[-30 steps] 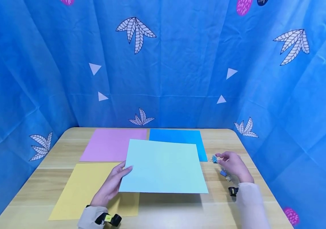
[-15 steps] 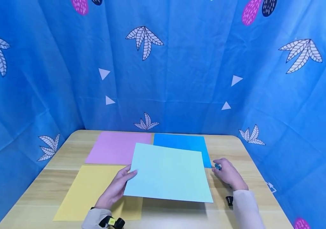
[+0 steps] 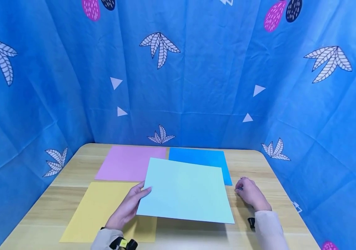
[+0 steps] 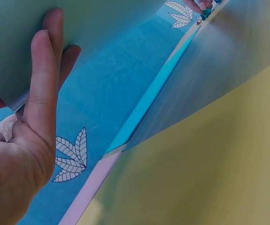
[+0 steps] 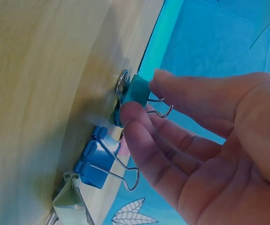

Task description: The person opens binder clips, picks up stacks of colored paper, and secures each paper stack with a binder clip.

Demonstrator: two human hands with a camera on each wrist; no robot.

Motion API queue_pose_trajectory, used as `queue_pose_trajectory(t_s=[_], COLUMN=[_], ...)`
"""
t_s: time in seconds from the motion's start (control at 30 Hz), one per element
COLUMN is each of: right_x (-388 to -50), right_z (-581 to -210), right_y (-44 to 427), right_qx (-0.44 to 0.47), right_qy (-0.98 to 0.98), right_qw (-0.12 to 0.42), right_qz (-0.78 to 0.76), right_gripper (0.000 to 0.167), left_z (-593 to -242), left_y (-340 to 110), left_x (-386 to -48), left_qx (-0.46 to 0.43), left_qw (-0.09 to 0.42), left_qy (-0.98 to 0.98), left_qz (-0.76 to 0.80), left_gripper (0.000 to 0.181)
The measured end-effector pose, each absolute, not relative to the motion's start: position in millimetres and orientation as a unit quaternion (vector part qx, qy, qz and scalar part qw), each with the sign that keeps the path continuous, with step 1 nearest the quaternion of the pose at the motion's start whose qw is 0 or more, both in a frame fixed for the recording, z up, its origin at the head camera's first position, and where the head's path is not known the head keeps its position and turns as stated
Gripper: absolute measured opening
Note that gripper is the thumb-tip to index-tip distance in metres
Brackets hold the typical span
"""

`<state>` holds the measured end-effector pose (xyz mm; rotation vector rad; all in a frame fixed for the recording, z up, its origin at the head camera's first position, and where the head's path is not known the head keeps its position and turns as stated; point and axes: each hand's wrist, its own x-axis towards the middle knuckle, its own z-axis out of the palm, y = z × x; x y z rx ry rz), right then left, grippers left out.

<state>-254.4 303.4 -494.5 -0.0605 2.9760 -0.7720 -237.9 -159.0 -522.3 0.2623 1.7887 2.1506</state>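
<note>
Fingers (image 3: 135, 189) of your left hand (image 3: 126, 208) pinch the mint sheet (image 3: 185, 191) above the table (image 3: 243, 162) in the head view, lie straight along its underside in the left wrist view, and only the right wrist view plainly shows your right hand (image 5: 223, 171) pinching a teal clip (image 5: 137, 89) near a blue clip (image 5: 97, 161).

Teal clip (image 5: 137, 90) part-hidden, blue sheet (image 3: 203, 157) part-covered, pale clip (image 5: 70, 204) cropped below
</note>
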Motion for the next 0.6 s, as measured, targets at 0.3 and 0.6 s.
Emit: queue_pose_trajectory(t_s=[0.3,0.6], right_x=[-256.9,-255.9], right_z=[-495.3,-493.7], right_y=[307.0,304.9], right_qx=[0.001,-0.014], right_qy=[0.964,0.957], right_qw=[0.034,-0.02], right_qz=[-0.264,-0.29], right_gripper=[0.018,0.025], left_z=[-522.2,-523.4], left_y=[-158.9,-162.2], left_x=[-237.1,-238.2], left_qx=[0.082,0.114], left_qw=[0.186,0.199], left_qy=[0.649,0.624], left_qz=[0.733,0.747], left_gripper=[0.066,0.06])
